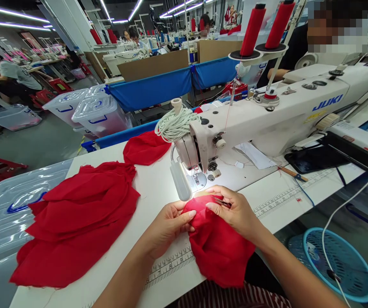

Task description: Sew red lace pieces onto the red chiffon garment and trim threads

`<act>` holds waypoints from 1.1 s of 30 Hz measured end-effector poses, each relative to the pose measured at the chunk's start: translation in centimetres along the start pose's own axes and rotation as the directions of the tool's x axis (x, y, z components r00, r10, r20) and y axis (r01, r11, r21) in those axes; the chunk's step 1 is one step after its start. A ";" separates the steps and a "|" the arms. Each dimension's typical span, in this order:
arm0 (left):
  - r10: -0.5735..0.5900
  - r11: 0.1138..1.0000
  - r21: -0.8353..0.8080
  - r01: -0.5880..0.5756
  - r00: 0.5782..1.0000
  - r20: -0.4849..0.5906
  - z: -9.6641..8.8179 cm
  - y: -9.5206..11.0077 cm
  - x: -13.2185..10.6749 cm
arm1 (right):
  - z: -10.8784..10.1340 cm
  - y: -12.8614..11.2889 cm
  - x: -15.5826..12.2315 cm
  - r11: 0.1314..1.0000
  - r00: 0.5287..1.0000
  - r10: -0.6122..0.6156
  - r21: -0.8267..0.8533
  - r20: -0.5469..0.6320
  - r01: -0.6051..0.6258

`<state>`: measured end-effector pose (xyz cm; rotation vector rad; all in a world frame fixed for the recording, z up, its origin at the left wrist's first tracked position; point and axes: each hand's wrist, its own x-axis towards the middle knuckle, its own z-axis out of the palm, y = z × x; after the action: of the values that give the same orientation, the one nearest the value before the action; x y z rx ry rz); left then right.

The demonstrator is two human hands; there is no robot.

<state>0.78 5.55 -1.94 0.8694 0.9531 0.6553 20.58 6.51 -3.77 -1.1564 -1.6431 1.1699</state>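
A piece of red fabric (218,248) hangs over the table's front edge, its upper end held up between both hands. My left hand (176,218) pinches the cloth's left side between thumb and fingers. On the right side, my right hand (232,209) grips the same cloth, thumb on top. A small dark metal tool (224,202), perhaps thread snips, shows within that right hand; most of it is hidden. Just beyond the hands stands a white sewing machine (254,115), its needle plate (198,180) lit by a lamp. The cloth is in front of the plate.
A stack of red fabric pieces (84,222) lies on the left of the table, with another red piece (147,147) behind. Thread cones (253,30) stand above the machine. A phone-like black tablet (315,159) lies right. A blue basket (338,265) stands below. A co-worker sits opposite.
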 end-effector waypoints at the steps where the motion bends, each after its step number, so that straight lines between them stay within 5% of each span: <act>1: 0.001 1.000 0.005 -0.001 1.000 0.005 0.0 0.0 -0.1 | 0.0 0.0 0.0 1.000 1.000 -0.001 0.001 0.011 0.001; 5: 0.124 0.969 0.214 -0.122 0.992 0.003 0.3 -0.3 -0.3 | -0.1 -0.1 -0.3 0.996 0.996 -0.064 -0.065 -0.067 0.059; 8: 0.386 0.707 0.658 -0.259 0.921 -0.052 0.5 -0.9 -0.2 | 0.1 -0.4 -0.7 0.987 0.991 -0.106 -0.126 -0.081 0.095; 11: 0.552 0.473 0.850 -0.232 0.830 -0.081 0.9 -1.3 -0.1 | 0.7 -0.5 -1.3 0.965 0.986 -0.155 -0.223 -0.058 0.139; 17: 0.415 0.800 0.556 -0.226 0.878 -0.240 1.8 -0.6 -0.3 | 2.4 -0.4 -2.3 0.948 0.967 -0.255 -0.194 0.002 0.251; 20: 0.364 0.869 0.443 -0.221 0.891 -0.270 1.9 -0.5 -0.4 | 2.7 -0.6 -2.4 0.973 0.978 -0.207 -0.110 -0.035 0.202; 25: 0.456 0.819 0.513 -0.256 0.834 -0.311 2.0 -0.8 -0.5 | 3.1 -1.0 -1.9 0.983 0.986 0.063 -0.158 -0.156 -0.088; 29: 0.504 0.785 0.554 -0.276 0.805 -0.313 1.8 -1.0 -0.6 | 3.0 -1.4 -1.4 0.974 0.992 0.039 -0.216 -0.118 -0.064; 33: 0.616 0.639 0.718 -0.277 0.742 -0.263 1.5 -1.3 -0.5 | 2.7 -1.8 -1.0 0.999 0.985 0.020 0.039 -0.170 -0.013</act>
<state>2.00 3.94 -2.40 1.6635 1.4816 1.0597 17.91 4.67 -2.80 -1.2141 -1.4789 1.0761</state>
